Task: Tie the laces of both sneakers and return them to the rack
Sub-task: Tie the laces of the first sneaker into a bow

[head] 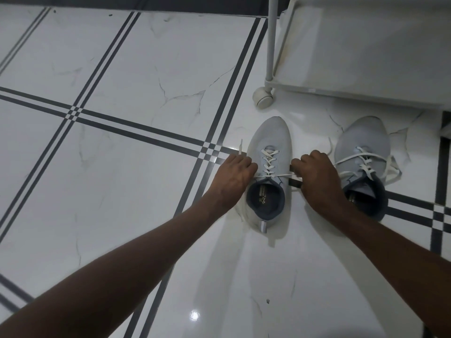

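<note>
Two pale grey sneakers with white laces stand on the tiled floor, toes pointing away from me. My left hand (234, 174) and my right hand (314, 172) flank the left sneaker (269, 132), each closed on one end of its lace (271, 175), which runs taut across the top eyelets. One lace tip (240, 147) sticks up past my left hand. The right sneaker (363, 137) sits beside my right wrist with its lace (390, 169) lying loose over its side.
A white rack (366, 45) on casters stands just beyond the sneakers at the upper right; one caster wheel (262, 97) is close to the left sneaker's toe. White marble tiles with dark stripes (136, 131) spread to the left.
</note>
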A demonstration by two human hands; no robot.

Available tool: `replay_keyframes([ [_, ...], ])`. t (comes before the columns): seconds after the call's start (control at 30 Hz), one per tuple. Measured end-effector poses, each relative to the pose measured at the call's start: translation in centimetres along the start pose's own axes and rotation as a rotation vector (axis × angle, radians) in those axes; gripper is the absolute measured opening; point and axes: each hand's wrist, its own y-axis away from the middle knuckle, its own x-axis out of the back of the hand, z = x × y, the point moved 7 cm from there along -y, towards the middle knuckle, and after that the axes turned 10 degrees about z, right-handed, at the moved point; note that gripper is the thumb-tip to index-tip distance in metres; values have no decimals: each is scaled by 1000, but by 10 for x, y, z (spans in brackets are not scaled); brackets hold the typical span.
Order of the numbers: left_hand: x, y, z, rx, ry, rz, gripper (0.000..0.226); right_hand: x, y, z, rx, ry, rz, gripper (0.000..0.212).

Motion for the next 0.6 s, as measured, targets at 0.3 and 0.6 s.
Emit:
replay_keyframes([
  [0.3,-31,1,-50,626,656,-359,5,0,-12,39,-426,-514,-197,7],
  [0.6,-27,-3,-41,429,511,-235,11,-13,-8,36,-388,-390,-166,25],
])
